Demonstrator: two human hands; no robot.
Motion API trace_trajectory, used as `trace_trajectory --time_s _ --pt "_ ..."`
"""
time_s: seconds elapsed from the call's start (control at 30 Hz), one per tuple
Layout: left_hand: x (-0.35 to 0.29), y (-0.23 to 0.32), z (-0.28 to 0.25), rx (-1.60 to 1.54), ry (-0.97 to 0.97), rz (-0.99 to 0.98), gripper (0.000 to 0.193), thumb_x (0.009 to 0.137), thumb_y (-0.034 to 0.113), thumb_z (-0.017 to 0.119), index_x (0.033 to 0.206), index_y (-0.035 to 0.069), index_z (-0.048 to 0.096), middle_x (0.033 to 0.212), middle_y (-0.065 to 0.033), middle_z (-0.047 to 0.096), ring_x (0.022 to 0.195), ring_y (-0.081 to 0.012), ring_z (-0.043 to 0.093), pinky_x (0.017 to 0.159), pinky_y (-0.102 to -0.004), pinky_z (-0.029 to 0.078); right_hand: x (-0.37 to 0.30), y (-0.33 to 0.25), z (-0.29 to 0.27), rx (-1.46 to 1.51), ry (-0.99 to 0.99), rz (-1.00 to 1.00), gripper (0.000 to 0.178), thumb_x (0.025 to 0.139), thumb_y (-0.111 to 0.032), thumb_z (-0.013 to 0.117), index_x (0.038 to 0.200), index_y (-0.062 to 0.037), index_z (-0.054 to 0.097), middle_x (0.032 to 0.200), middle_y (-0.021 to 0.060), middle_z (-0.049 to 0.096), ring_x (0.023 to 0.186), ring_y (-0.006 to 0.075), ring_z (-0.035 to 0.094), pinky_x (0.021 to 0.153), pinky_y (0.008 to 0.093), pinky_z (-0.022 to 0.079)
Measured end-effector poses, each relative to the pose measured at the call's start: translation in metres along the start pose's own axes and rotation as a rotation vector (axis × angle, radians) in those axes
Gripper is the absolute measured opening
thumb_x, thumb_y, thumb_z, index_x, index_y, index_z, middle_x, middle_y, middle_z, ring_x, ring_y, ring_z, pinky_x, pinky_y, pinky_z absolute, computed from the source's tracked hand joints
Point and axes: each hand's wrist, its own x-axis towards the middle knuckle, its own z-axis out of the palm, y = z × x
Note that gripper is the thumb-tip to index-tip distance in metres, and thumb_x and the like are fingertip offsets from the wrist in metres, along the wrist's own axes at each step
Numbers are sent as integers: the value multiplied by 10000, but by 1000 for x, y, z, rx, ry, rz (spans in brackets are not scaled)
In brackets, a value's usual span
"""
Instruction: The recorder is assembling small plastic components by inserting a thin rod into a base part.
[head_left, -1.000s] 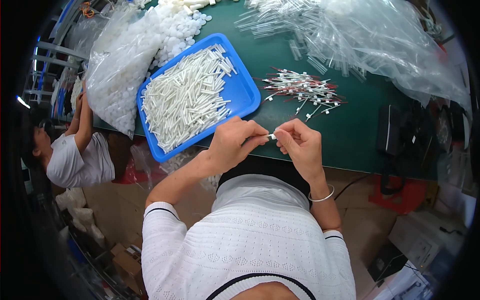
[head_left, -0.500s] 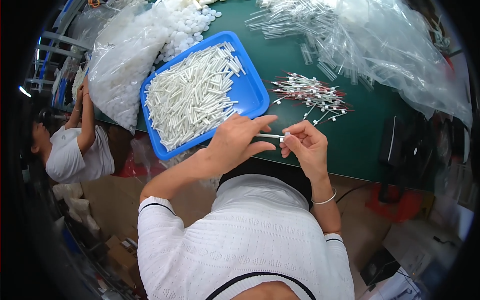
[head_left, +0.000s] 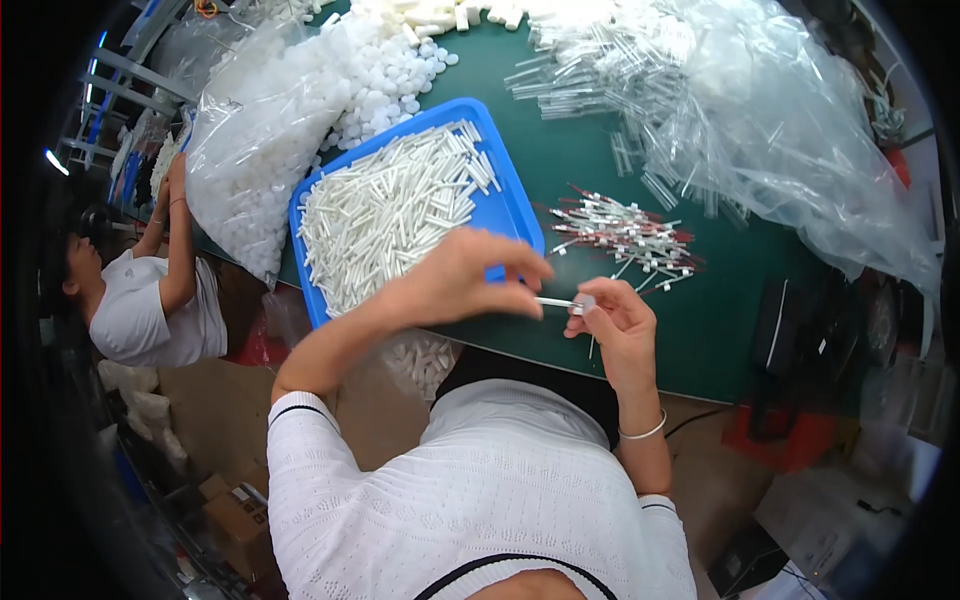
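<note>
My right hand (head_left: 618, 330) is closed, pinching a small whitish piece (head_left: 585, 302) at the end of a slim white tube (head_left: 556, 302). The tube points left toward my left hand (head_left: 465, 278), which hovers over the near right edge of the blue tray (head_left: 518, 215). Its thumb and forefinger are apart, the thumb tip close to the tube's free end; whether they touch I cannot tell. A thin pale strand (head_left: 590, 347) hangs below my right fingers. Many short white tubes (head_left: 385, 215) fill most of the tray. Beyond my right hand lies a pile of thin red-and-white wired pieces (head_left: 625, 235).
A plastic bag of translucent white discs (head_left: 255, 150) spills onto the green table (head_left: 480, 75) behind the tray. Clear tubes (head_left: 570, 75) and a large clear bag (head_left: 790, 120) lie at the back right. Another person (head_left: 160, 290) works at the left.
My left thumb and forefinger have drawn back from around the tube toward the left. The head view has tilted, so the table's things sit lower. My right hand keeps its pinch.
</note>
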Motion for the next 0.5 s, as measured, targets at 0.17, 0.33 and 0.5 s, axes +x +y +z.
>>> trace_trajectory --time_s 0.17,0.33,0.5 --pt "122 -110 -138 403 711 -129 234 867 273 640 932 61 717 808 -105 710 760 -202 685 665 -322 523 5 -11 -23 75 66 -100 190 849 88 583 1022 22 626 1113 102 558 861 143 601 712 271 534" --pt "207 -186 -203 935 779 -631 409 788 436 684 934 55 714 934 -194 697 894 -366 673 769 -442 534 -1 -5 -20 29 106 -81 259 834 101 576 1082 29 604 1126 108 563 867 152 606 704 269 526" --pt "199 -225 -215 771 875 -714 402 786 408 657 928 36 709 938 -190 699 922 -349 671 793 -436 535 -11 -7 -25 35 160 -26 234 890 -28 619 1116 25 590 996 116 641 755 132 610 641 257 517"
